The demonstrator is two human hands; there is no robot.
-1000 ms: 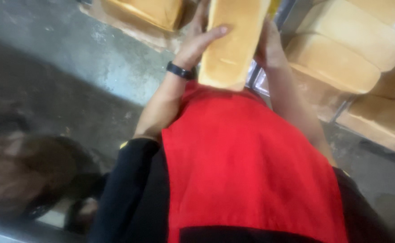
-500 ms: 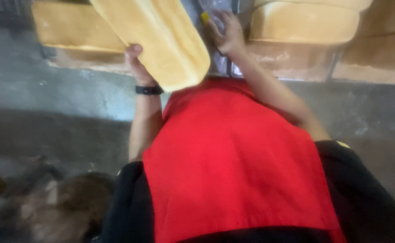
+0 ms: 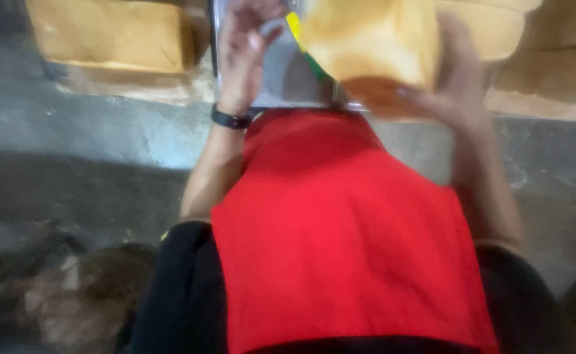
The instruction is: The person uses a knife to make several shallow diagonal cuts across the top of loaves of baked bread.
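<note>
1. Red apron cloth (image 3: 347,236) fills the view nearest us, over black sleeves, with our two bare forearms running up out of it toward the bench.

2. Our right hand (image 3: 458,98) carries a long golden loaf of bread (image 3: 373,46). The fingers are curled under its browner lower end and the palm lies against its far side, so the grip is closed on the loaf. The picture is blurred, so we cannot say how tight the hold is.

3. Our left hand (image 3: 245,46), with a dark wristband (image 3: 230,119) below it, is raised beside the loaf, just off its near edge. Its fingers look loosely spread and hold nothing that we can make out.

4. We judge the step in hand to be moving this loaf, carried by one hand. A next move would call for the left fingers to come under the free end, since a soft loaf carried by one end may sag or dent.

5. Behind the fingers lies a grey metal tray (image 3: 288,78), with a yellow and green strip (image 3: 301,39) showing between the left hand and the loaf.

6. Beyond both hands, more loaves (image 3: 104,33) lie in a row, to the left of the left fingers and to the right of the right ones.

7. Below them runs a rough grey concrete ledge (image 3: 91,131). At lower left, well away from the hands, sits dark blurred clutter that we cannot identify.
</note>
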